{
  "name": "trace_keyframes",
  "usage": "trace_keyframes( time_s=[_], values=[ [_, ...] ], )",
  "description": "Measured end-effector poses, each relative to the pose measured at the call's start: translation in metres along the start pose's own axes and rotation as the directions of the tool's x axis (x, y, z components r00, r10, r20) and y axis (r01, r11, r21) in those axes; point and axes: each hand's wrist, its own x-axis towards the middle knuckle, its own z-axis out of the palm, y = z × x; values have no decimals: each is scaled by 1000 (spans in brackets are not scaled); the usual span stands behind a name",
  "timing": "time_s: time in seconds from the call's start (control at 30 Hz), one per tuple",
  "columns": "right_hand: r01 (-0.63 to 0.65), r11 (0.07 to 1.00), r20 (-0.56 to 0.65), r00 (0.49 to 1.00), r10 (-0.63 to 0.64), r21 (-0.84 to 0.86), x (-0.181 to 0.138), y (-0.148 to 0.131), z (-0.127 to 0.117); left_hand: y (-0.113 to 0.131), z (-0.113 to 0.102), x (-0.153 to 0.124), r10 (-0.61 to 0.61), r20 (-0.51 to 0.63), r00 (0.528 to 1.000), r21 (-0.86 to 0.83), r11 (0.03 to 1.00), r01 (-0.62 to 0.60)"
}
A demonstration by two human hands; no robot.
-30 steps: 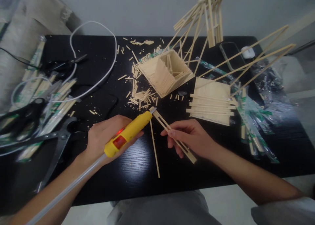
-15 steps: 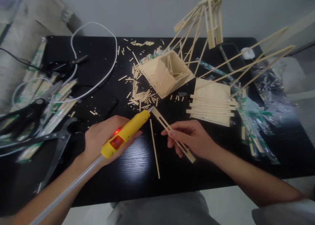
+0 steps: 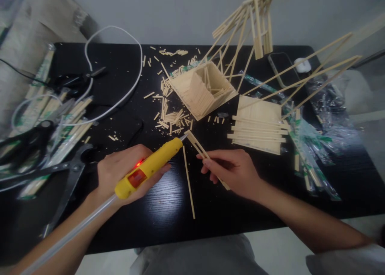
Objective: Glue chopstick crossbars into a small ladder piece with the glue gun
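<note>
My left hand [image 3: 120,170] is wrapped round a yellow glue gun [image 3: 150,166] with a red switch and a clear glue stick trailing back toward me. Its metal tip touches the far end of a pair of joined wooden sticks [image 3: 197,143]. My right hand [image 3: 233,170] pinches those sticks near their middle, fingers closed. A single loose stick [image 3: 189,182] lies on the black table [image 3: 168,211] between my hands.
An open box of glued sticks [image 3: 203,88] and a flat stick panel [image 3: 258,124] lie beyond my hands, with long-stick frames rising behind. Cut stick bits litter the middle. Scissors [image 3: 27,140], pliers [image 3: 70,174], a white cable [image 3: 120,66] and wrapped chopsticks lie left; wrappers and a phone [image 3: 281,66] right.
The glue gun slid slightly back toward me and left. My right hand turned the joined sticks, so less of them shows below my fingers.
</note>
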Motion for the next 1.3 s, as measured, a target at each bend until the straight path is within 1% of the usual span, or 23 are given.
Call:
trace_keyframes(
  time_s=[0.1,0.23,0.33,0.53,0.73,0.87,1.13,1.23,1.3],
  values=[
    [22,1000,3,1000,-22,-10,0,1,-1,2,0,0,-40,-9,999,26,999,40],
    [58,998,6,998,-58,-23,1,2,0,8,-2,1,-57,10,998,69,996,56],
    [56,998,4,998,-55,-43,1,2,0,11,-4,2,-64,4,998,79,995,63],
    [54,998,2,999,-54,-22,1,1,0,12,-4,3,-94,14,995,93,991,92],
    [27,999,8,1000,-28,17,1,1,0,10,-3,2,-50,4,999,73,996,49],
    [7,999,3,1000,-7,45,1,1,0,10,-4,3,-78,11,997,87,993,77],
    [-18,997,2,1000,18,73,2,-1,0,13,-5,3,-93,24,995,93,991,91],
    [-54,994,11,999,53,100,2,-3,0,9,-4,3,-134,31,990,87,988,131],
    [-100,986,28,995,97,134,2,-5,0,5,-3,2,-116,30,993,73,991,114]
  ],
)
